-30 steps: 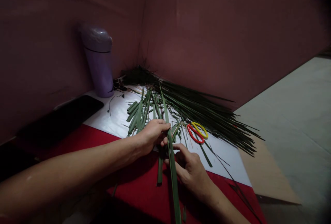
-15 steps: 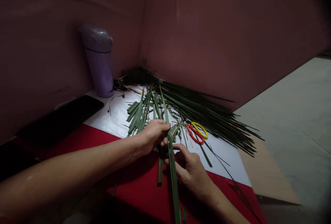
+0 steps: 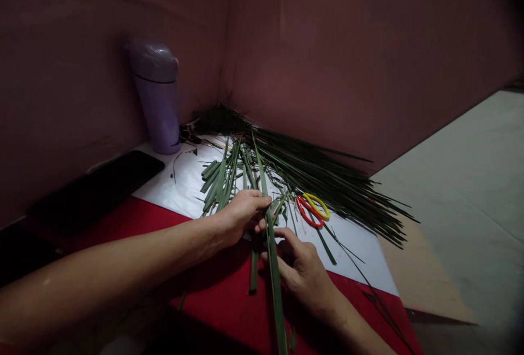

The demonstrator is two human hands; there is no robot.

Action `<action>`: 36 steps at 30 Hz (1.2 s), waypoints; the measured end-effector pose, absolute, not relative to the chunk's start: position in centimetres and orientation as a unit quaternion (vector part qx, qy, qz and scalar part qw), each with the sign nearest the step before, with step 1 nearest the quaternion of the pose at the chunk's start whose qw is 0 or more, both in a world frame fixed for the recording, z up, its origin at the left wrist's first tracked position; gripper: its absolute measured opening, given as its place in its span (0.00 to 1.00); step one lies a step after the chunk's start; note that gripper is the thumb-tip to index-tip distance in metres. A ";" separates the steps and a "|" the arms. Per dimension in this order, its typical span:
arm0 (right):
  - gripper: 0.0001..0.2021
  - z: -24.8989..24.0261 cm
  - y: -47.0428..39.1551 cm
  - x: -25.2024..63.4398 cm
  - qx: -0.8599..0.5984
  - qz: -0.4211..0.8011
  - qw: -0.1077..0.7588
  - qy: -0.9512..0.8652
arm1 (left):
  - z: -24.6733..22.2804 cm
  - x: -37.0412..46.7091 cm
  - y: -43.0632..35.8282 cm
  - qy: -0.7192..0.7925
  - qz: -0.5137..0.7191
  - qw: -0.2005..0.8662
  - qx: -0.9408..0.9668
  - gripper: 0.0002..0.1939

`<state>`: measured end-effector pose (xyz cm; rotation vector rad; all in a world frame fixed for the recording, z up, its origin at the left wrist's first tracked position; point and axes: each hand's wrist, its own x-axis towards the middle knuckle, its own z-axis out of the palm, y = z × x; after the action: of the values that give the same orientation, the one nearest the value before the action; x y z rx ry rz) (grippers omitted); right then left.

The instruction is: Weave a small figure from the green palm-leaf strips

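Observation:
A long green leaf strip (image 3: 272,273) runs from the middle of the paper toward me, over the red surface. My left hand (image 3: 243,213) is closed on it, thumb on top and fingers curled beneath. Lower down, my right hand (image 3: 305,270) has its bent fingers around the same strip; one fingertip shows on the strip's left side, partly hidden by it. Under my left hand a shorter leaf piece (image 3: 252,278) points toward me. Just right of the hands lie scissors with red and yellow handles (image 3: 313,210), their blades hidden among scraps.
A large bundle of long dark green leaves (image 3: 327,175) stretches along the wall. Cut leaf pieces (image 3: 213,183) lie on the white paper (image 3: 360,256). At the left stand a purple tumbler (image 3: 159,104) and a dark flat object (image 3: 102,183). Red cloth-like surface (image 3: 204,311) lies nearer.

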<state>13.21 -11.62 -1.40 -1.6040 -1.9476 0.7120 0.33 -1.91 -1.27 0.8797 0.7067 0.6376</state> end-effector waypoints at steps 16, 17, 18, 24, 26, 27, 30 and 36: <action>0.10 -1.5 -11.6 13.3 -0.593 0.273 0.243 -0.717 | -1.4 0.3 -1.9 0.331 0.292 0.799 0.409 0.08; 0.10 -1.5 -11.6 13.3 -0.594 0.271 0.240 -0.718 | -1.4 0.3 -1.9 0.329 0.292 0.799 0.409 0.08; 0.10 -1.5 -11.6 13.3 -0.594 0.271 0.238 -0.719 | -1.4 0.3 -1.9 0.328 0.292 0.800 0.408 0.08; 0.10 -1.5 -11.6 13.4 -0.595 0.270 0.239 -0.718 | -1.2 0.3 -1.9 0.334 0.289 0.797 0.411 0.08; 0.10 -1.5 -11.6 13.3 -0.595 0.271 0.239 -0.718 | -1.2 0.3 -1.9 0.333 0.288 0.796 0.415 0.08; 0.10 -1.5 -11.6 13.3 -0.594 0.271 0.238 -0.719 | -1.2 0.3 -1.8 0.332 0.288 0.796 0.416 0.08; 0.09 -1.4 -11.6 13.3 -0.593 0.269 0.241 -0.719 | -1.3 0.3 -1.8 0.332 0.287 0.798 0.414 0.08; 0.09 -1.3 -11.7 13.2 -0.595 0.261 0.250 -0.718 | -1.3 0.3 -1.9 0.331 0.286 0.801 0.408 0.09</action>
<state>13.19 -11.67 -1.28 -1.6190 -1.9567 0.7104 0.34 -1.86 -1.34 0.8757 0.7105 0.6142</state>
